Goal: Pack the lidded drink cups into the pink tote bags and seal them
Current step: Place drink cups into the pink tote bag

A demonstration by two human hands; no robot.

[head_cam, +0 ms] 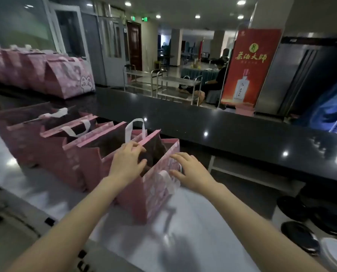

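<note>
Tote between left hand, right hand

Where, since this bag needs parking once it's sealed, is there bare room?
Bare: the black ledge right of the closed bags, and the pale worktop between the nearest open bag and the dark round discs. Crowded: left of that bag, where the other open bags stand edge to edge.

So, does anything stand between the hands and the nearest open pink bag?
Nothing visible does. Both hands reach the nearest pink bag: the left hand lies over its left rim, and the right hand touches its right wall with straight fingers. Blur hides whether the left hand grips.
</note>
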